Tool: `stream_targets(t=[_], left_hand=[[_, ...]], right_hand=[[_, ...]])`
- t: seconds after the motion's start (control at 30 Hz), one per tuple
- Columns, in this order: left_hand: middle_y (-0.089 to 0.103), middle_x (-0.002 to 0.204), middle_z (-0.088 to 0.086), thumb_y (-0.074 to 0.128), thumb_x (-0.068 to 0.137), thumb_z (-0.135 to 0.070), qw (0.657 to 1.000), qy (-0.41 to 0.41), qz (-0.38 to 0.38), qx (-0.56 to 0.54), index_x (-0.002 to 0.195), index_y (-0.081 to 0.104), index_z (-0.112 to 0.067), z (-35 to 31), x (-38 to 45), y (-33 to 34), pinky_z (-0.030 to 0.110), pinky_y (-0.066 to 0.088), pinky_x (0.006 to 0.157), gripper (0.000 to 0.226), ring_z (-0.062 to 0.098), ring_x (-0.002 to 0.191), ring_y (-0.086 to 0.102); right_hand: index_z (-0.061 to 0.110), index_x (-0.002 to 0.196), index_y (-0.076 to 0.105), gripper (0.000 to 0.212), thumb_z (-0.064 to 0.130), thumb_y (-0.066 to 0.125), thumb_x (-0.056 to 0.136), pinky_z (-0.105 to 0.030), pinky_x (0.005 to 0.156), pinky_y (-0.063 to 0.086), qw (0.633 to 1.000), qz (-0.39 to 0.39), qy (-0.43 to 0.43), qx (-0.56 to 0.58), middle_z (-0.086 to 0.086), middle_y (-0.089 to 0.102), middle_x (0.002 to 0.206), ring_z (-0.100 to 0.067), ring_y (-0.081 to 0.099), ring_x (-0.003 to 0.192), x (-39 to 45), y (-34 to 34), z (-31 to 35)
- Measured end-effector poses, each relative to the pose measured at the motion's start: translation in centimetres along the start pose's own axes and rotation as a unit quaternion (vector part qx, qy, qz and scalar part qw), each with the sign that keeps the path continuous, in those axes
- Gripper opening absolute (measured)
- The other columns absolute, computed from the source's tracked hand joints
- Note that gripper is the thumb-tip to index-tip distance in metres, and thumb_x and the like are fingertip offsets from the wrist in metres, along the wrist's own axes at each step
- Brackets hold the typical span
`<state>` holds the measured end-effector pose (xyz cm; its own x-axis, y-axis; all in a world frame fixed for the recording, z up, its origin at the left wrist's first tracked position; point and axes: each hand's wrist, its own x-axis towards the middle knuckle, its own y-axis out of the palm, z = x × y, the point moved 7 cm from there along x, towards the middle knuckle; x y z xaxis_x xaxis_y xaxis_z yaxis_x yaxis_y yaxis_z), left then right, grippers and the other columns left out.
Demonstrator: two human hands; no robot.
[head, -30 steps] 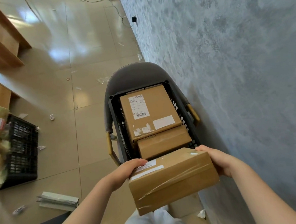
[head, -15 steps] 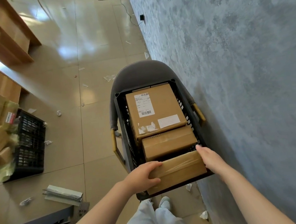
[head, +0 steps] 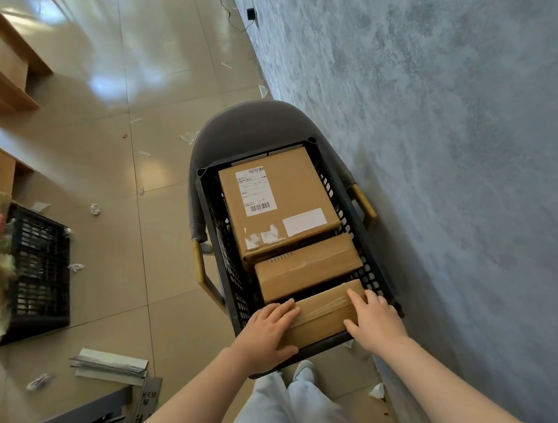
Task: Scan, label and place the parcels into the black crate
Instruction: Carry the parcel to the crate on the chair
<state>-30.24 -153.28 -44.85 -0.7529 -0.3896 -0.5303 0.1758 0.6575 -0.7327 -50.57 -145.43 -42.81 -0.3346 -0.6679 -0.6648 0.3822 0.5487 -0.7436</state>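
Observation:
A black crate (head: pixel 220 238) stands on a grey chair (head: pixel 248 128) straight ahead of me. It holds three brown cardboard parcels. The large one (head: pixel 279 197) at the far end shows white barcode labels. A smaller parcel (head: pixel 307 267) lies in the middle. The taped parcel (head: pixel 322 313) sits at the crate's near end. My left hand (head: pixel 266 333) lies on this parcel's left end, fingers flat on top and thumb along its near side. My right hand (head: pixel 373 318) presses on its right end with spread fingers.
A grey textured wall (head: pixel 454 158) runs close along the chair's right side. A second black crate (head: pixel 39 271) full of parcels sits at the left on a table (head: pixel 33 409). White paper strips (head: pixel 108 365) lie near its corner. Paper scraps litter the tiled floor.
One second ago I held the taped parcel in the air before the crate. I lowered it into the crate's near end, and both hands now rest on its top.

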Motion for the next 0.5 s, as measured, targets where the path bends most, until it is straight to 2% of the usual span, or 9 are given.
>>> stream_targets(t=[0.1,0.27,0.5], left_hand=[[-0.001,0.167,-0.006,0.033,0.101,-0.055,0.998,-0.003,-0.033,0.06,0.158,0.003,-0.032,-1.0,0.4,-0.2,0.037,-0.004,0.12,0.069,0.022,0.153,0.002],[0.012,0.166,0.006,0.037,0.102,-0.038,0.988,-0.017,-0.084,0.131,0.159,0.011,-0.021,-2.8,1.9,-0.6,0.044,0.009,0.122,0.065,0.028,0.151,0.017],[0.007,0.167,0.005,0.04,0.102,-0.038,0.989,-0.075,-0.049,0.118,0.159,0.007,-0.021,-2.0,1.1,-1.2,0.044,0.009,0.124,0.068,0.027,0.152,0.009]], right_hand=[[0.02,0.158,0.012,0.068,0.051,0.034,0.101,-0.045,0.118,0.025,0.999,-0.023,0.019,-0.029,-0.015,0.02,0.161,-0.032,0.022,0.147,0.3,-0.1,-0.2],[0.014,0.158,0.006,0.068,0.043,0.034,0.103,-0.043,0.123,0.018,0.998,-0.039,0.026,-0.039,-0.016,0.013,0.164,-0.032,0.016,0.15,0.5,0.1,-0.7],[0.015,0.158,0.01,0.066,0.04,0.035,0.103,-0.041,0.124,0.012,0.999,-0.043,-0.012,0.021,-0.01,0.012,0.165,-0.028,0.012,0.151,-0.7,-0.2,-1.7]])
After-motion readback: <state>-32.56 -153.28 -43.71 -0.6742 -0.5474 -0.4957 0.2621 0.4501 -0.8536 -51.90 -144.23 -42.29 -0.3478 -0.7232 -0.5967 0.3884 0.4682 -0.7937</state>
